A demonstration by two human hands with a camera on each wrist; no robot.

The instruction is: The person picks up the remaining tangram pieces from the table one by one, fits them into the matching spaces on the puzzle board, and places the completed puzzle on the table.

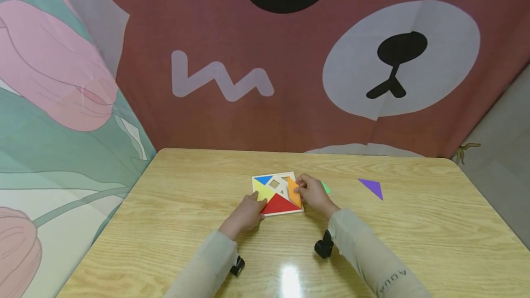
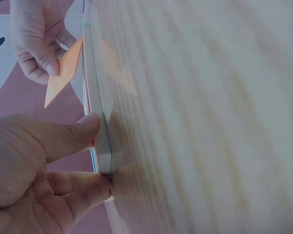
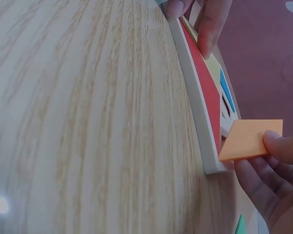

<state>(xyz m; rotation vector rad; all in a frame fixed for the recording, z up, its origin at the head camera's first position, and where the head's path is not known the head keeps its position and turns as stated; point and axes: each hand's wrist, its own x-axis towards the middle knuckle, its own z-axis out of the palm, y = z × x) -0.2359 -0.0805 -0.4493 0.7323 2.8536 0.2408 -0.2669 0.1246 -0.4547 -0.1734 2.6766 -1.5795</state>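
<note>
A pale tangram board (image 1: 283, 182) lies on the table, holding a blue triangle (image 1: 263, 180), a yellow triangle (image 1: 264, 192) and a red triangle (image 1: 280, 204). My left hand (image 1: 246, 214) grips the board's near-left corner; thumb and fingers pinch its edge in the left wrist view. My right hand (image 1: 313, 191) pinches an orange parallelogram (image 3: 246, 140) between thumb and fingers. That piece is tilted up over the board's right side, its lower corner right at the rim beside the red triangle's tip. Bare slots show in the board's upper right part.
A green piece (image 1: 325, 187) lies just beyond the right hand, partly hidden by it. Farther right on the wooden table (image 1: 414, 224) is a purple triangle (image 1: 374, 187). A printed curtain (image 1: 290, 118) hangs behind the table's far edge.
</note>
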